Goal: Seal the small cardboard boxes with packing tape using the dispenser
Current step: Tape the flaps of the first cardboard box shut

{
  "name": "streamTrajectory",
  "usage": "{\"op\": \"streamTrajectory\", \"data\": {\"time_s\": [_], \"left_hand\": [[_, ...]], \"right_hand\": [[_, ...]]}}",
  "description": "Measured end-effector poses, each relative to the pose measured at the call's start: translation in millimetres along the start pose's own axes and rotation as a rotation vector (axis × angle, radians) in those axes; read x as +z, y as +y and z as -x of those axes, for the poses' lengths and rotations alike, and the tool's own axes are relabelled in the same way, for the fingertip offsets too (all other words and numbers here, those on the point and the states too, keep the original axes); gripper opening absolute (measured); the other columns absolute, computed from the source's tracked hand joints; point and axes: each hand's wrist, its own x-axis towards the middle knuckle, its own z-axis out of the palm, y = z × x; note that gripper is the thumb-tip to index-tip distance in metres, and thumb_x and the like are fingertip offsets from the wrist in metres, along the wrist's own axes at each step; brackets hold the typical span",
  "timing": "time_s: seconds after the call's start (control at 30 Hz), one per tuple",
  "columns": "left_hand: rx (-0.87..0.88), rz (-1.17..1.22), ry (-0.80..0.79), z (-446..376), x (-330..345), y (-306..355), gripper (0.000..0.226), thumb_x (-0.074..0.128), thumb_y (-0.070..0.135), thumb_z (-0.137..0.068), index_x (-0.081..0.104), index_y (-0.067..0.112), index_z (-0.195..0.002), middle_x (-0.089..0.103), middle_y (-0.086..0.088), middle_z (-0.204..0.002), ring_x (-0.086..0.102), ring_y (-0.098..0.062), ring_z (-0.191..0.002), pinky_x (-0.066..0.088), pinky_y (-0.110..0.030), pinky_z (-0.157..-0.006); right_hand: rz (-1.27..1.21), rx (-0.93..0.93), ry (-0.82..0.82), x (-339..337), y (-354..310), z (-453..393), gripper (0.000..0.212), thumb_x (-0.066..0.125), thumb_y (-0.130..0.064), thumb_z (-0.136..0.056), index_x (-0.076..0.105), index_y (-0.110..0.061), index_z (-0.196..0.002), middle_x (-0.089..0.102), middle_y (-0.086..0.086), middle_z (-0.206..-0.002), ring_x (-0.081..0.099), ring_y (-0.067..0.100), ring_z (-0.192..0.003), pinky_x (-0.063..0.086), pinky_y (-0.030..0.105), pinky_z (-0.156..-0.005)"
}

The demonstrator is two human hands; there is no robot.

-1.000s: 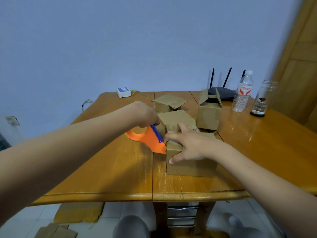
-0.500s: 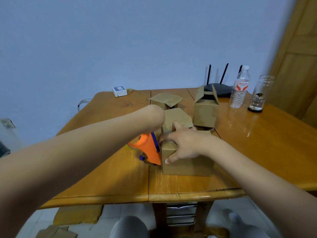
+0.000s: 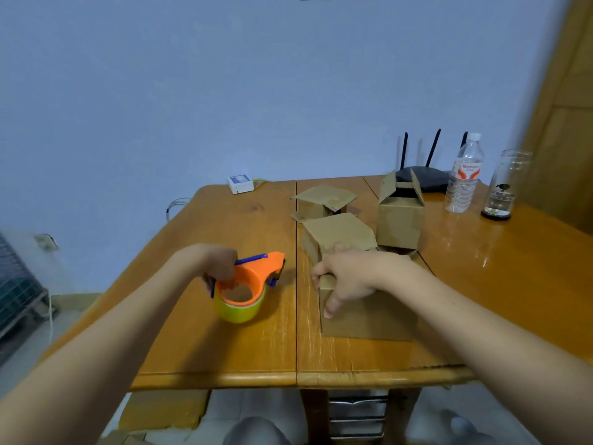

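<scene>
Your left hand (image 3: 218,264) grips the orange plastic tape dispenser (image 3: 247,285) on the wooden tabletop (image 3: 224,348); right hand (image 3: 349,277), fingers relaxed, rests on the brown cardboard box (image 3: 369,316).

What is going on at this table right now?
A person is taping small cardboard boxes at a wooden table. The left hand grips the orange tape dispenser, set apart to the left of the nearest box. The right hand rests on that box's top, thumb down its front. Three more boxes sit behind it, the tallest box with its flaps up.
</scene>
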Motion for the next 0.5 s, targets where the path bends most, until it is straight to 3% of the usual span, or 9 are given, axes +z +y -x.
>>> {"op": "streamTrajectory", "data": {"time_s": [0.1,0.27,0.4,0.5], "left_hand": [[-0.023,0.061,0.080,-4.8,24.9,-7.8,0.017,0.063,0.020,-0.091,0.060,0.006,-0.101,0.064,-0.007,-0.084,0.067,-0.019,-0.062,0.056,-0.027,-0.056],[-0.049,0.256,0.135,-4.9,44.8,-13.0,0.032,0.076,0.019,-0.085,0.060,0.008,-0.109,0.065,-0.011,-0.095,0.073,-0.025,-0.064,0.060,-0.031,-0.054],[-0.058,0.318,0.084,-1.0,48.9,-7.7,0.039,0.074,0.023,-0.088,0.056,0.009,-0.120,0.066,-0.011,-0.103,0.071,-0.021,-0.062,0.061,-0.029,-0.058],[-0.067,0.303,0.064,10.2,43.3,-4.7,0.040,0.068,0.033,-0.093,0.055,0.009,-0.123,0.068,-0.010,-0.108,0.070,-0.021,-0.074,0.062,-0.032,-0.075]], "right_hand": [[-0.026,0.042,0.010,1.9,-2.4,0.9,0.059,0.079,-0.054,-0.075,0.054,-0.047,-0.127,0.036,0.004,-0.128,0.038,0.034,-0.127,0.035,0.056,-0.103],[-0.040,0.070,0.033,5.4,-5.0,1.3,0.049,0.080,-0.054,-0.075,0.057,-0.048,-0.118,0.037,0.006,-0.134,0.034,0.037,-0.132,0.024,0.063,-0.108],[-0.034,0.094,0.022,3.6,-8.1,-0.4,0.039,0.081,-0.054,-0.072,0.053,-0.049,-0.099,0.038,0.005,-0.133,0.035,0.036,-0.131,0.026,0.062,-0.108],[-0.021,0.095,0.006,1.7,-9.9,-1.6,0.040,0.082,-0.056,-0.069,0.052,-0.048,-0.095,0.038,0.003,-0.129,0.038,0.036,-0.127,0.032,0.061,-0.107]]}}
